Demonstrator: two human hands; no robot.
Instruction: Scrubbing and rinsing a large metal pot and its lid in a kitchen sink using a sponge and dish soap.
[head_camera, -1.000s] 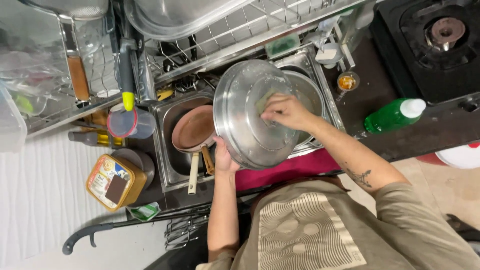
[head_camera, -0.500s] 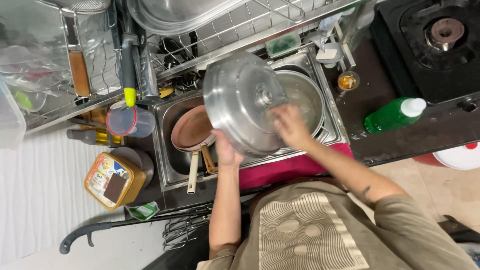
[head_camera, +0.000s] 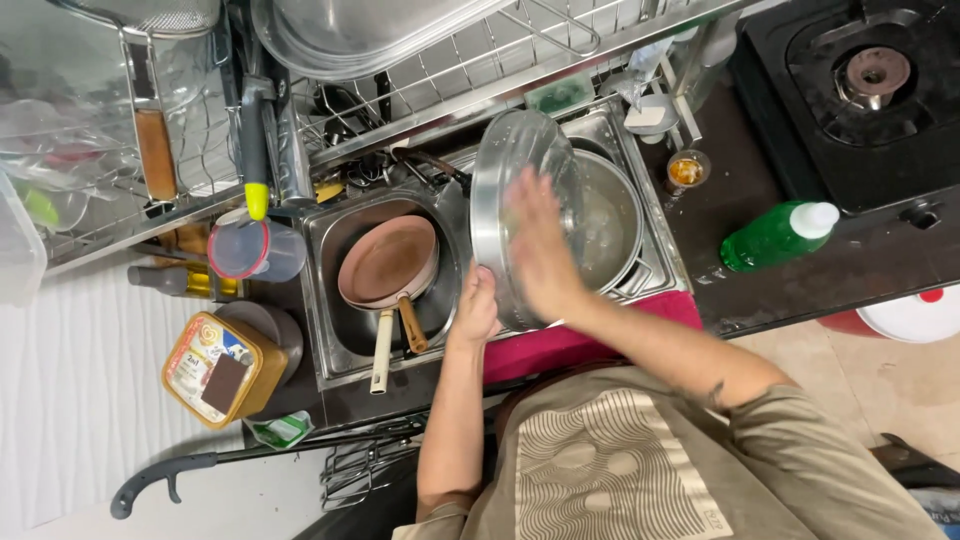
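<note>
A large steel lid stands tilted on edge over the right sink basin. My left hand grips its lower rim. My right hand lies flat against the lid's inner face, fingers spread and blurred with motion. Behind the lid a big steel pot sits in the right basin. In the left basin rests a brown frying pan with a pale handle.
A dish rack with a steel bowl runs along the back. A green soap bottle lies on the dark counter beside a gas stove. A measuring jug and a yellow tub stand left of the sink.
The lid has turned from facing up to standing nearly on edge. My right hand has moved from its upper side to rub the inner face.
</note>
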